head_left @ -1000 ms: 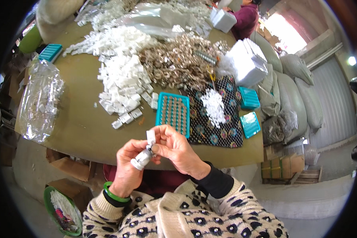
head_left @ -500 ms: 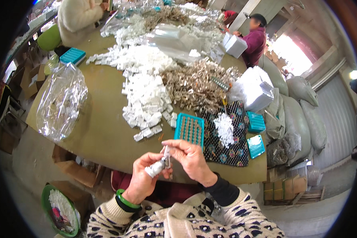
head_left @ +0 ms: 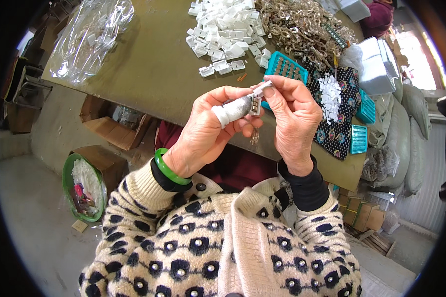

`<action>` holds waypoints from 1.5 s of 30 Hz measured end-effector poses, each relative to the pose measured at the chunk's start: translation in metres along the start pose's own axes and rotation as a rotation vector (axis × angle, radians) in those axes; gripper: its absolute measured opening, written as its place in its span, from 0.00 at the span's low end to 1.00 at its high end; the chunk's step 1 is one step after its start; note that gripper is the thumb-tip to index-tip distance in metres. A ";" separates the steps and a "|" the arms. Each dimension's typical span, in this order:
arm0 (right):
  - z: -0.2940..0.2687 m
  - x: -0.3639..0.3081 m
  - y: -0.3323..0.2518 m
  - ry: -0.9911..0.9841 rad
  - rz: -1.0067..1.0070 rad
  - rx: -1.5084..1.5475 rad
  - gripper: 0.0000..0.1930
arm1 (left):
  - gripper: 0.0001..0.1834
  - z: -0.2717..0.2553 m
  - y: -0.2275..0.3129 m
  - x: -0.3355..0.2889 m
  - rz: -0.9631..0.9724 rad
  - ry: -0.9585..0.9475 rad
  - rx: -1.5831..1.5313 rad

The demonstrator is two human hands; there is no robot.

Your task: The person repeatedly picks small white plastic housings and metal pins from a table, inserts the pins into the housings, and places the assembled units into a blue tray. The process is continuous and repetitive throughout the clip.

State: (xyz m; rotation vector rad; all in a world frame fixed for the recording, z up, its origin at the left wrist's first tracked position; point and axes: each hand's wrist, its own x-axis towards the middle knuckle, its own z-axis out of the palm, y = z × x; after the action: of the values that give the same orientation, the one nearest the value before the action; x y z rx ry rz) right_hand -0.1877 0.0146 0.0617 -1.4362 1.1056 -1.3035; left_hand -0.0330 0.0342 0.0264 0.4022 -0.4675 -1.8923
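My left hand (head_left: 200, 128), with a green bangle at the wrist, grips a small open white plastic case (head_left: 256, 106) with metal parts inside. A white finger cover (head_left: 228, 112), greyed at the tip, sits on its thumb. Level with it, my right hand (head_left: 298, 121) pinches a small white plastic flap (head_left: 264, 88) at the top of the case. Whether the flap is joined to the case I cannot tell. A clear strand (head_left: 254, 136) with a metallic look dangles below. Just beyond the hands stands a teal tray (head_left: 286, 67) of small round parts in rows.
White plastic cases (head_left: 223, 37) are heaped on the table (head_left: 153, 59), beside a pile of clear and brownish strands (head_left: 302, 27). Small white pieces (head_left: 329, 96) lie on a patterned cloth (head_left: 334, 141). A clear plastic bag (head_left: 91, 39) lies left; a green basin (head_left: 68, 190) stands on the floor.
The view has tipped down and come closer to my hands. Both hands keep hold of the case, and the flap on it now leans more to the right.
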 end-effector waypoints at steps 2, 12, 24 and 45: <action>-0.002 -0.002 0.001 0.002 -0.071 -0.082 0.06 | 0.13 0.001 -0.004 0.000 0.019 0.001 0.017; -0.005 -0.012 0.013 -0.132 -0.287 -0.084 0.12 | 0.14 -0.004 -0.017 0.004 0.082 0.024 0.013; -0.006 -0.013 0.035 -0.021 -0.681 -0.400 0.11 | 0.08 -0.003 -0.042 0.004 -0.102 0.040 -0.255; -0.153 -0.025 0.051 0.330 -0.293 -1.189 0.07 | 0.13 -0.029 -0.018 0.010 0.032 -0.074 -0.100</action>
State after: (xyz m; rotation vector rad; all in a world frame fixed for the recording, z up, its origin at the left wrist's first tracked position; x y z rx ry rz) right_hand -0.3442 0.0220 0.0163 -2.3288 2.1565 -1.0961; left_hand -0.0373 0.0273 -0.0080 0.2582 -0.4240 -1.8951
